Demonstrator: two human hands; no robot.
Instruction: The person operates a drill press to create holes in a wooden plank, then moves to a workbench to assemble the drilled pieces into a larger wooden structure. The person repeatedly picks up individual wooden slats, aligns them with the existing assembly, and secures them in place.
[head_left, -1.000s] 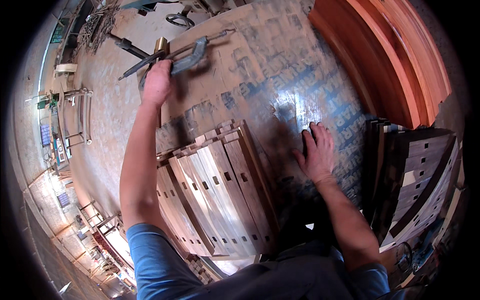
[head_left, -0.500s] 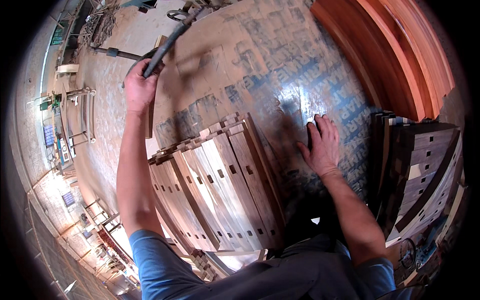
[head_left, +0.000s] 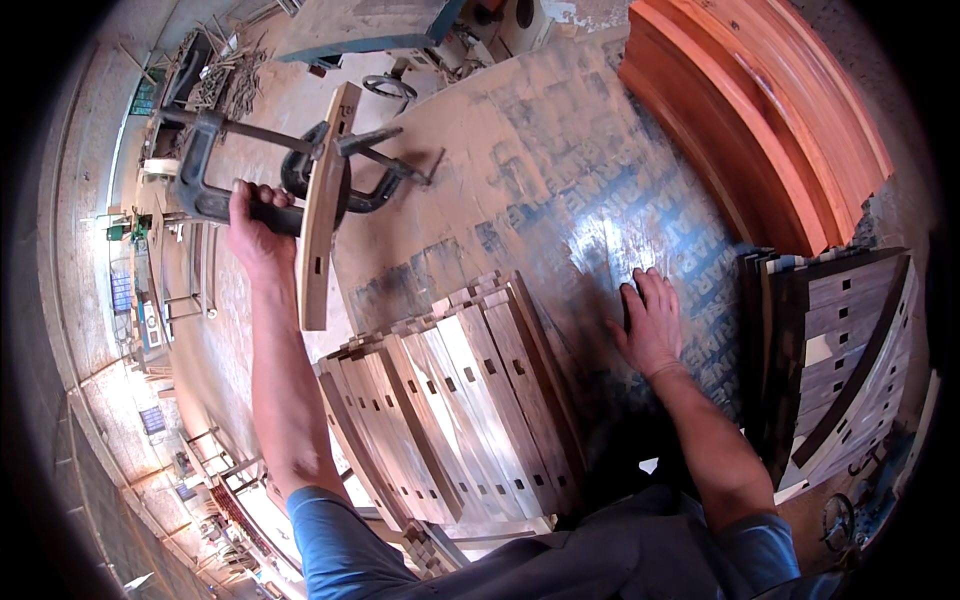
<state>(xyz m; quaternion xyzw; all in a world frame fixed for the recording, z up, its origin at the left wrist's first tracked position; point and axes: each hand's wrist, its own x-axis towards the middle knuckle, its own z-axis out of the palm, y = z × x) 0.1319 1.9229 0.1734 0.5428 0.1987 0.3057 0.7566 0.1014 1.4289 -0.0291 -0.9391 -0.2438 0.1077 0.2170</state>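
My left hand point(head_left: 262, 225) grips the dark bar of a metal clamp point(head_left: 200, 165) beyond the table's left edge. A narrow wooden bar point(head_left: 318, 230) with cut slots passes in front of the clamp's metalwork, beside my fingers. More dark clamp parts, a curved frame and a screw with a cross handle, show on the bar's right side. Whether these belong to one clamp or two I cannot tell. My right hand point(head_left: 655, 325) lies palm down on the worn sheet-covered tabletop point(head_left: 520, 190), fingers stretched out, holding nothing.
Close by stands a stack of pale slotted wooden slats point(head_left: 460, 400). Curved reddish boards point(head_left: 750, 120) lie at the far right, with a darker slotted stack point(head_left: 840, 330) nearer. A handwheel point(head_left: 390, 88) and a blue-edged machine table point(head_left: 370, 40) stand beyond.
My left hand has come down and left with the clamp, which has swung round into fuller view. The slotted bar now shows in front of it. My right hand stays on the tabletop.
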